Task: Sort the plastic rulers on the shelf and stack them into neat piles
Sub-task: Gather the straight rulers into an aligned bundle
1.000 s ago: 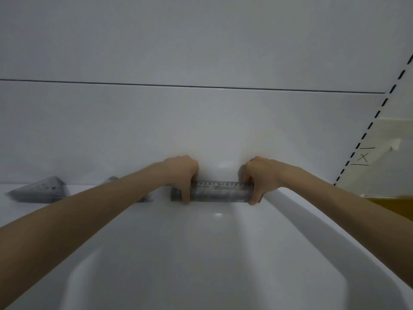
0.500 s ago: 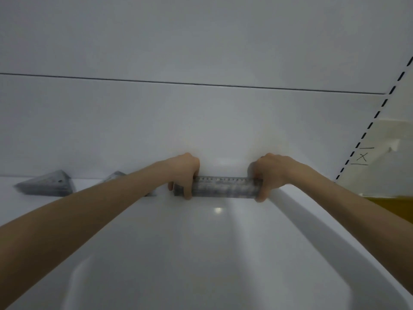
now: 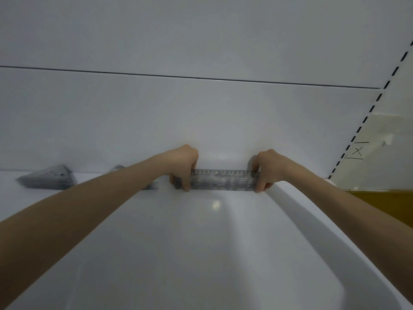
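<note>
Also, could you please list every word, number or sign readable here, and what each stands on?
"X": a hand-drawn mark between two short strokes, on the cream wall at far right.
Scale digits along the top edge of the stack of clear rulers, gripped at its ends by the left hand and right hand: too small and blurred to read.
Print on the triangular set squares at left: blurred, unreadable.
</note>
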